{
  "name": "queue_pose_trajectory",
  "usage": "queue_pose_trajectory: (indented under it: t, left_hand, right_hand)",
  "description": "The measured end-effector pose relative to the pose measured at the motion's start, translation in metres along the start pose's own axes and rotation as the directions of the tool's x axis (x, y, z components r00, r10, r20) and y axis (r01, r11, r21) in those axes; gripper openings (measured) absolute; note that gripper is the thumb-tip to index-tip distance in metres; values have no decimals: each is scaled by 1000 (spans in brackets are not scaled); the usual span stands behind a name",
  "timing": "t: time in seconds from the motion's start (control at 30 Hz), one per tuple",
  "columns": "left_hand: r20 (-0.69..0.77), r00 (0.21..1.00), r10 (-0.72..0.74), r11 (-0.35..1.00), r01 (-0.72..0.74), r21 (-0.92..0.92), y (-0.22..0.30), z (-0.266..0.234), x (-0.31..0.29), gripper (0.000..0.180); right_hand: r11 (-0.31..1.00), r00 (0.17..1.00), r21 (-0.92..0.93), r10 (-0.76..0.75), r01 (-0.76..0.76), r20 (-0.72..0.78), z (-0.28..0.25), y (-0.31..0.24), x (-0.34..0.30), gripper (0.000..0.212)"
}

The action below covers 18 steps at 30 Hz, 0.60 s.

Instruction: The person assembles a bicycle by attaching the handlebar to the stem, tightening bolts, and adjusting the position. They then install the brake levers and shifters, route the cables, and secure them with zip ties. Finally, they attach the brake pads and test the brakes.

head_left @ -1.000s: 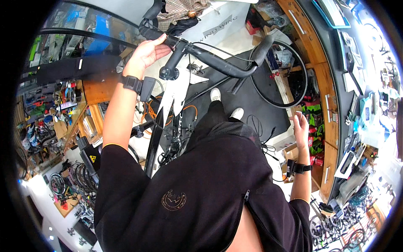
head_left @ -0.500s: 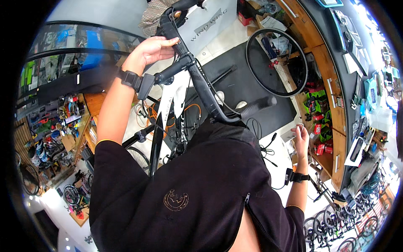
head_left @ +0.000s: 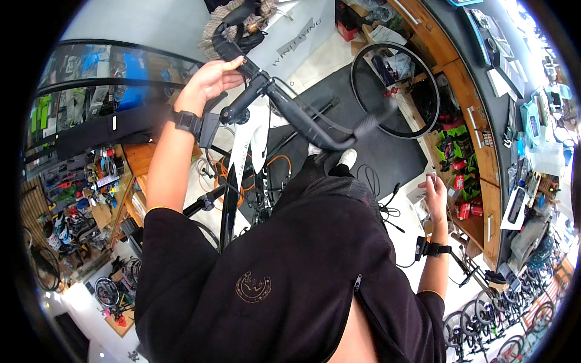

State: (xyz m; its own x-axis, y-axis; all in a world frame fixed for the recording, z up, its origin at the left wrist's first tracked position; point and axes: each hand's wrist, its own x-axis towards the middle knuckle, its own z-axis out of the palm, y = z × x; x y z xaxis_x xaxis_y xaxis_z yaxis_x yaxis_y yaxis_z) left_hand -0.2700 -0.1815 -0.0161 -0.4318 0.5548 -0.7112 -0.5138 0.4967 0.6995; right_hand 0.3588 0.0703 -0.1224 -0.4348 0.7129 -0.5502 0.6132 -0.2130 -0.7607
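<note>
In front of me is a black drop handlebar (head_left: 298, 116), joined by a black stem (head_left: 245, 100) to a white and black bike frame (head_left: 240, 154). My left hand (head_left: 216, 80) grips the bar's left side near the stem, its thumb on top and its fingers partly hidden underneath. The bar stands turned, and its right drop is blurred by motion. Off to the right, away from the bike, my right hand (head_left: 435, 196) is held low with a small silvery piece (head_left: 431, 175) at its fingertips. What that piece is cannot be made out.
A loose wheel (head_left: 396, 91) leans by wooden drawers (head_left: 478, 130) on the right, at the edge of a dark mat (head_left: 396, 158). An orange hose (head_left: 279, 162) and black cables (head_left: 387, 209) lie on the floor. A glass-fronted cabinet (head_left: 115, 78) stands on the left.
The handlebar has turned, its right drop swinging away from my body. My left hand has stayed on the bar and shifted slightly left. My right hand has barely moved.
</note>
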Motion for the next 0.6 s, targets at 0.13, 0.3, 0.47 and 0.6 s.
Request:
queue_pose_trajectory:
  t: [0.13,0.3,0.47,0.6]
  left_hand:
    - [-180,983,47,965,-91,-246,-19,-17,-9,35]
    - [-356,929,98,845,-266,-463,-43,-25,-27,29]
    - [-413,895,166,784,-374,-495,-59,-31,-34,30]
    - [-425,886,186,762,-403,-507,-58,-19,-31,34]
  right_hand:
    - [997,997,20,-71,71,-15,1,-5,6,31]
    - [992,992,-19,-126,126,0,-5,-17,18,28]
    - [981,982,-46,-185,187,37,-9,-41,35,27]
    - [968,968,-59,-238,243,73,-11,-51,47,28]
